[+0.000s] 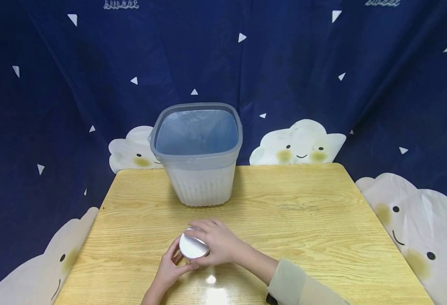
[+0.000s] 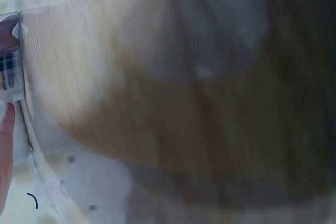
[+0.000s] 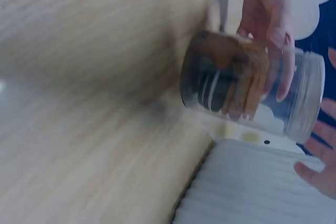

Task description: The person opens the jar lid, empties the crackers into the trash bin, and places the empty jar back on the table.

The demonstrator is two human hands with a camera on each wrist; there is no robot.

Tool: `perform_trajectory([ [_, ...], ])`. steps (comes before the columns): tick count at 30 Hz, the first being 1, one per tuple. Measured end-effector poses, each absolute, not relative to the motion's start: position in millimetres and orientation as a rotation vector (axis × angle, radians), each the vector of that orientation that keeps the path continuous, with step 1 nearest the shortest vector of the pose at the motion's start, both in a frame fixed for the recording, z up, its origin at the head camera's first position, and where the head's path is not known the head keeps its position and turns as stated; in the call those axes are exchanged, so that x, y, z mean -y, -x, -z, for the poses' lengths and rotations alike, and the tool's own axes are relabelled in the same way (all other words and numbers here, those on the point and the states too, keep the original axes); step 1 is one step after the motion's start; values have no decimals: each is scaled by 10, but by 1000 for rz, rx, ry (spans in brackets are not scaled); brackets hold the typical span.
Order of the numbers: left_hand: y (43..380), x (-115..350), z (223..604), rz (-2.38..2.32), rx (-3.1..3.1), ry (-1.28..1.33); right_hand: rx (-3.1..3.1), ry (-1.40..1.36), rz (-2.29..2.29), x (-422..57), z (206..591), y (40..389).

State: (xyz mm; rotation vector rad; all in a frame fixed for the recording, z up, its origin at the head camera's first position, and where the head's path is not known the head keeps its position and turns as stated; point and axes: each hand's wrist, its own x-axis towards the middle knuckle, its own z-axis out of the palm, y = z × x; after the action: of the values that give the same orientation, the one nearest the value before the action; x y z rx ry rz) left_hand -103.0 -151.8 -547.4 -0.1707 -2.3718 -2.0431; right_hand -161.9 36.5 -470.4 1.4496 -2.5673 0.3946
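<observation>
A clear round jar [image 3: 278,109] holds brown biscuit-like pieces and dark ones with a pale stripe. In the head view its round, shiny whitish lid [image 1: 191,249] faces up, over the near middle of the table. My left hand [image 1: 168,267] grips the jar's side. From the right, my right hand [image 1: 225,245] reaches over, fingers and thumb curled round the lid's edge. The right wrist view shows the jar sideways, the left hand [image 3: 270,11] round it and right-hand fingers [image 3: 321,174] by its lid end. Blur fills most of the left wrist view.
A whitish bin [image 1: 204,186] with a grey rim and a liner stands at the back of the wooden table [image 1: 303,216], beyond the hands. A dark blue curtain [image 1: 193,51] with white clouds hangs behind and on both sides.
</observation>
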Motion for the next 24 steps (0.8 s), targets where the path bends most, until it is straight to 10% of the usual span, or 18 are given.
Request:
perform_trajectory([
  [24,1075,1551,5661,1998,2329,202,2611,-1061,-540,-241,4896,1350],
])
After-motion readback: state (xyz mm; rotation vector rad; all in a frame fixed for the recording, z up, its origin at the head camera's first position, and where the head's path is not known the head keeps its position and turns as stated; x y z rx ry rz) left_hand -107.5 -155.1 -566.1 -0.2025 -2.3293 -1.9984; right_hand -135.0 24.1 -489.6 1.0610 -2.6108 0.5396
